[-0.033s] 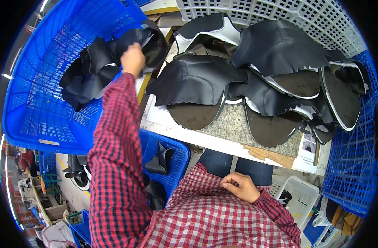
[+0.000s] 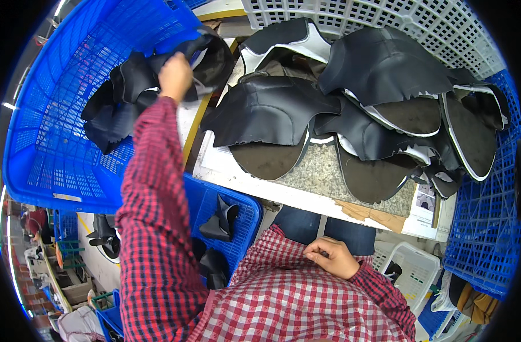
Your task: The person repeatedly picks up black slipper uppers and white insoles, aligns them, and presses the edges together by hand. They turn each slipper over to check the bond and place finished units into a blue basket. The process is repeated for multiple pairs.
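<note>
My left hand, smeared by motion, is closed at the edge of a black shoe upper over the right rim of the big blue basket. Its fingertips are partly hidden. More black uppers lie heaped inside that blue basket. Above the checked apron at my lap, my right hand rests with its fingers curled in and nothing visible in them. On the table before me, black uppers with white edges and brown lining are piled up.
The table has a speckled grey top and a white front edge. A white crate stands behind it, a blue crate at the right. Below left sits a smaller blue basket with black pieces; a clear bin stands lower right.
My left hand has shifted slightly left and up, and the upper beside it has moved a little with it. My right hand has stayed still.
</note>
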The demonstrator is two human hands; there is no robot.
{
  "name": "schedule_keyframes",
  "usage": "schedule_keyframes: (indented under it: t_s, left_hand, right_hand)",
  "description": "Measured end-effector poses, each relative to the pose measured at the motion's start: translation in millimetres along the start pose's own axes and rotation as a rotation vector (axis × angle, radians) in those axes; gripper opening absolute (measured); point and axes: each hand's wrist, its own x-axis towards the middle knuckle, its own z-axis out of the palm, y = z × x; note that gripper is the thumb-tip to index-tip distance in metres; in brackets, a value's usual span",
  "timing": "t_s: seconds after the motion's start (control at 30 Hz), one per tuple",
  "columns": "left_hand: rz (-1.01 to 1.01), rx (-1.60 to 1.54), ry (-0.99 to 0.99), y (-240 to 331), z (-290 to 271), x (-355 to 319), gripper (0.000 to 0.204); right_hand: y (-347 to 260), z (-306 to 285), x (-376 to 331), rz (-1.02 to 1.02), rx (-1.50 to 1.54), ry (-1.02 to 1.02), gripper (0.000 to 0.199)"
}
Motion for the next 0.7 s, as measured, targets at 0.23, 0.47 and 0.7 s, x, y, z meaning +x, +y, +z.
schedule_keyframes:
  t_s: [0.23,0.47,0.7]
  left_hand:
    - [0.220,-1.095,-0.010,-7.0,-190.1,2.7,0.019]
    - [0.263,-1.360,-0.366,104.1,-284.3,-205.8,0.017]
    - [0.399,-1.463,-0.447,99.6,-311.2,-320.1,0.070]
  right_hand:
    - [-115.0,-64.6,52.2,-0.636,-0.574,0.347,0.060]
    - [-221.8,-53.5,7.9,-0.842,-1.048,0.479,0.082]
    - [-187.3,-63.1,-48.1,-0.495,-1.011,0.184,0.028]
